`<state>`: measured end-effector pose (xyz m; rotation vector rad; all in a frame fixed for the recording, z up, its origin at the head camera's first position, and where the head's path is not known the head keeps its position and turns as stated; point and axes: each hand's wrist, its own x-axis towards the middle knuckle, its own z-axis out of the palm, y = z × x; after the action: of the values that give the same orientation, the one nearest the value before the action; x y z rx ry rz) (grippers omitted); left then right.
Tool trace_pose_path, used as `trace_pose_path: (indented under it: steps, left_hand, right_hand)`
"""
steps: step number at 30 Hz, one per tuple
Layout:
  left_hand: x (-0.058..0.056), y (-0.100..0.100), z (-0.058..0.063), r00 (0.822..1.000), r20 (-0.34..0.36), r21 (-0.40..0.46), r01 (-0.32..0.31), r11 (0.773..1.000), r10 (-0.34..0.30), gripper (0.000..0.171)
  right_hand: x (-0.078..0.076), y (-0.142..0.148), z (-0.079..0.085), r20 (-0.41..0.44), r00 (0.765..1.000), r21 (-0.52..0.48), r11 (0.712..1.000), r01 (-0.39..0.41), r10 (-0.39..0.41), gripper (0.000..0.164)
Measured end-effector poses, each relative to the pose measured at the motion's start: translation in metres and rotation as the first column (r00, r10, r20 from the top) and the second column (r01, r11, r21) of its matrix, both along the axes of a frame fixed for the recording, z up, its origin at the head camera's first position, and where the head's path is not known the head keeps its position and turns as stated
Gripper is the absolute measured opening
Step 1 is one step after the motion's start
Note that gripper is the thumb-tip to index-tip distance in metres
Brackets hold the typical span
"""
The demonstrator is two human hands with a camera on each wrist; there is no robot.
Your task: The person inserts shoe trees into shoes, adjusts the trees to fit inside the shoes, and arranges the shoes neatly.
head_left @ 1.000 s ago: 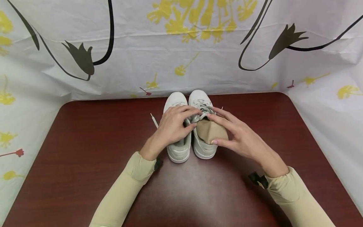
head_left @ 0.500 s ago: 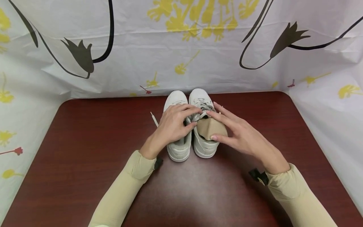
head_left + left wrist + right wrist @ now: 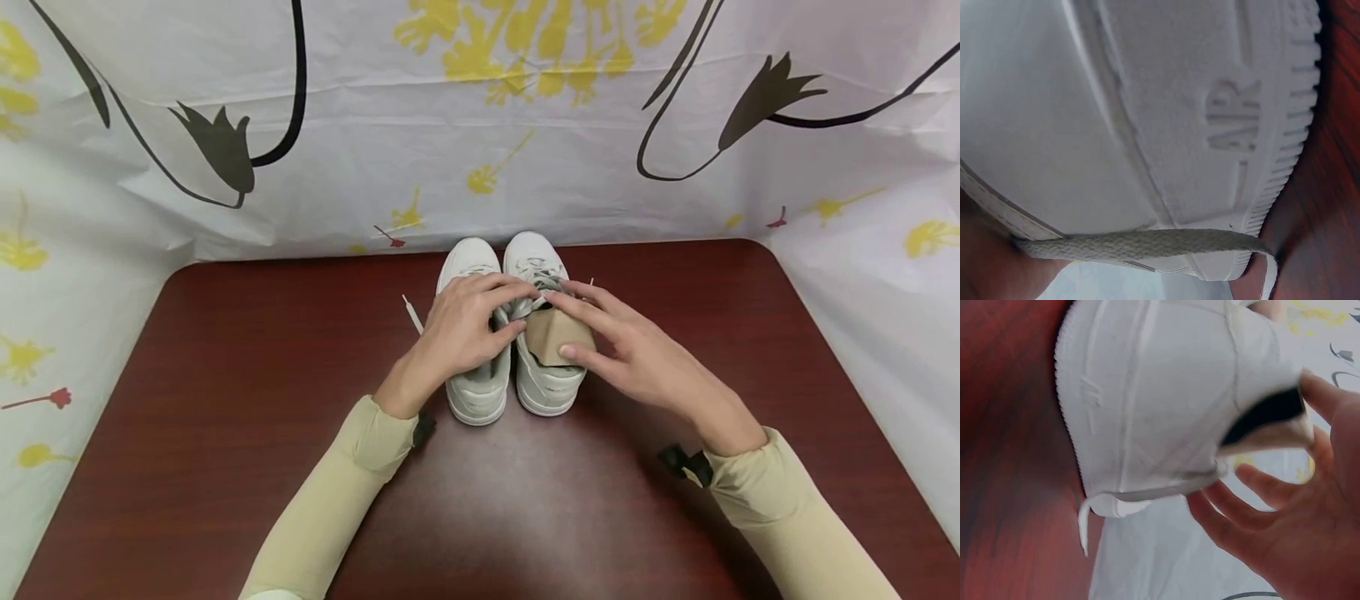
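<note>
A pair of white sneakers stands side by side, toes toward the back; the left sneaker [image 3: 480, 398] is partly covered by my left hand [image 3: 467, 327]. That hand reaches across to the right sneaker [image 3: 550, 390], its thumb and fingertips gripping the collar and tongue edge. A tan folded piece like stiff card [image 3: 552, 335] sits in the right sneaker's opening. My right hand [image 3: 647, 354] holds it between thumb and fingers. In the right wrist view, the tan piece [image 3: 1275, 439] shows a black face and sticks out of the opening. The left wrist view shows the left sneaker's side [image 3: 1166, 125] and lace [image 3: 1147, 244].
The sneakers stand near the back edge of a dark red wooden table [image 3: 262, 400]. White sheeting [image 3: 360, 183] with yellow and dark flower prints hangs behind and at both sides. A loose lace end [image 3: 412, 313] sticks out left of the left sneaker.
The tan piece has sunk lower into the right sneaker's opening, my right thumb moving forward with it. My left hand keeps its grip on the sneaker.
</note>
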<state>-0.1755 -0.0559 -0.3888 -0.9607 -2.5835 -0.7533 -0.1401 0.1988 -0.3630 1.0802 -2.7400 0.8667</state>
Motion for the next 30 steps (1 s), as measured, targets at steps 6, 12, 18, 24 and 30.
trace_pose_path:
  steps: [6,12,18,24,30]
  left_hand:
    - [0.001,0.000,-0.001,1.000,0.012,0.000,0.001,1.000,-0.001,0.040]
    - [0.000,-0.001,0.001,1.000,-0.005,0.001,0.000,1.000,0.000,0.040]
    - [-0.001,-0.002,0.001,1.000,-0.009,0.002,-0.005,1.000,0.005,0.041]
    - [0.002,-0.002,-0.002,1.000,-0.008,0.006,0.007,1.000,-0.007,0.041]
    - [0.001,-0.001,-0.001,1.000,-0.020,0.012,0.012,1.000,-0.011,0.041]
  right_hand:
    - [-0.001,0.002,0.000,0.013,1.000,-0.001,1.000,-0.020,0.020,0.061]
    - [-0.008,-0.004,-0.004,-0.119,0.993,0.004,1.000,-0.007,0.007,0.060]
    - [-0.012,-0.007,-0.009,-0.150,0.989,0.006,1.000,0.007,-0.006,0.060]
    - [-0.010,-0.006,-0.013,-0.145,0.989,0.006,1.000,-0.002,0.003,0.062]
    - [-0.015,-0.007,-0.015,-0.187,0.982,-0.018,1.000,0.002,-0.005,0.060]
